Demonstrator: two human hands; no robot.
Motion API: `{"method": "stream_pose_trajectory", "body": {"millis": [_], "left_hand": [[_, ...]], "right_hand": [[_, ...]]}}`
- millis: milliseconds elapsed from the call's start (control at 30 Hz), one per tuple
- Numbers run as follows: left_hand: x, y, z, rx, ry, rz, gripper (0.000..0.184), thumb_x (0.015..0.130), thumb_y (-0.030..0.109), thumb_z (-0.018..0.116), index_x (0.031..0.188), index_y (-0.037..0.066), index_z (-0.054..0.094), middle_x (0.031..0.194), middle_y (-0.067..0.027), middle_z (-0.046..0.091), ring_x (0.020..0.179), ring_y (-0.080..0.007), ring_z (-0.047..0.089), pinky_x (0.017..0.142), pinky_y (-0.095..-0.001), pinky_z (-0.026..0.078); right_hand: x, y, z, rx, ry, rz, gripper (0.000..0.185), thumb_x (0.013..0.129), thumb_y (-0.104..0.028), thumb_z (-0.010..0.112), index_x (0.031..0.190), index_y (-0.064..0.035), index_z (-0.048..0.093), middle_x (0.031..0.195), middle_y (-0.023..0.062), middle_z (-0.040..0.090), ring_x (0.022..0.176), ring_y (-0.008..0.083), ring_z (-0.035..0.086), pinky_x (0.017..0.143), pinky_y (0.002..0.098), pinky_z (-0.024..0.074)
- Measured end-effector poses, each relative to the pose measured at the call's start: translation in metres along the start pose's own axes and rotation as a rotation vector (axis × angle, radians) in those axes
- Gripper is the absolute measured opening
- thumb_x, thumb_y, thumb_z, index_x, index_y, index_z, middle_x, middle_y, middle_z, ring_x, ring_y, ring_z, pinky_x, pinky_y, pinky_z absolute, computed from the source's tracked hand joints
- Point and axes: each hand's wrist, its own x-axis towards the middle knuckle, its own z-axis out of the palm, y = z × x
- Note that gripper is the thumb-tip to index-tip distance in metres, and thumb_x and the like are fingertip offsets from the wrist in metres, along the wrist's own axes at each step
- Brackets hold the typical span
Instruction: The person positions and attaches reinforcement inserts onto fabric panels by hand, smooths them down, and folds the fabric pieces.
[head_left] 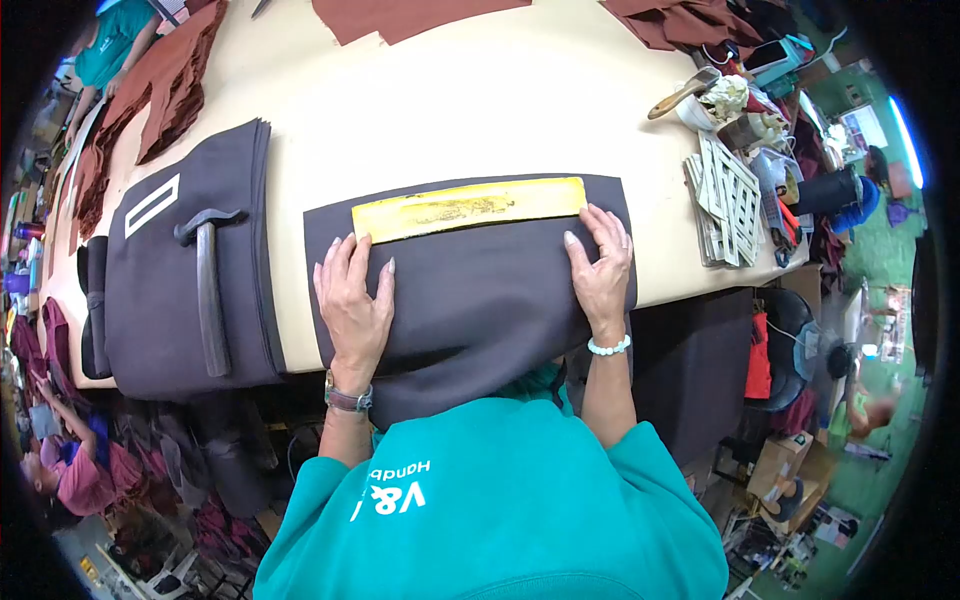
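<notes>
A long yellow strip (468, 208) with dark smudges along its middle lies across the upper part of a dark fabric piece (480, 290). The fabric drapes over the table's near edge toward my body. My left hand (352, 300) rests on the fabric, its fingertips at the strip's lower left corner and its thumb held apart. At the opposite end, my right hand (602, 270) has its fingertips by the strip's right edge, thumb spread on the fabric. Neither hand is wrapped around anything.
To the left, a hammer (210, 290) and a pale rectangular frame (153, 205) lie on a stack of dark fabric (150, 300). Pale slotted templates (725, 200) and a brush (685, 92) sit at the right. Reddish-brown pieces (180, 90) lie farther back. Other people are nearby.
</notes>
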Motion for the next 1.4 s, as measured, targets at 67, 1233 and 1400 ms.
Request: {"method": "stream_pose_trajectory", "body": {"millis": [67, 1233, 1400], "left_hand": [[-0.0022, -0.0004, 0.0021, 0.049, -0.005, 0.023, 0.038, 0.081, 0.017, 0.064, 0.115, 0.003, 0.057, 0.12, -0.0149, 0.053, 0.12, -0.0336, 0.044, 0.1, -0.051, 0.031], [-0.0016, -0.0031, 0.0067, 0.095, -0.008, 0.06, 0.042, 0.082, 0.022, 0.061, 0.12, 0.003, 0.054, 0.123, -0.0177, 0.047, 0.121, -0.0349, 0.04, 0.101, -0.0509, 0.03], [-0.0022, -0.0035, 0.0068, 0.098, 0.026, 0.075, 0.04, 0.082, 0.021, 0.062, 0.117, 0.003, 0.055, 0.12, -0.0183, 0.049, 0.118, -0.0351, 0.042, 0.101, -0.0492, 0.031]], "right_hand": [[-0.0006, 0.0029, 0.0022, -0.07, -0.025, -0.02, 0.038, 0.078, -0.024, 0.066, 0.112, -0.0059, 0.062, 0.124, 0.008, 0.054, 0.122, 0.0317, 0.04, 0.105, 0.0485, 0.0234], [-0.0034, -0.0018, 0.007, -0.187, 0.026, -0.064, 0.042, 0.075, -0.027, 0.067, 0.111, -0.0055, 0.063, 0.124, 0.0088, 0.055, 0.119, 0.0328, 0.043, 0.103, 0.0505, 0.0267], [-0.0036, -0.0017, 0.0082, -0.175, 0.035, -0.063, 0.042, 0.076, -0.027, 0.067, 0.111, -0.0055, 0.063, 0.124, 0.009, 0.055, 0.119, 0.0328, 0.043, 0.104, 0.0503, 0.0263]]}}
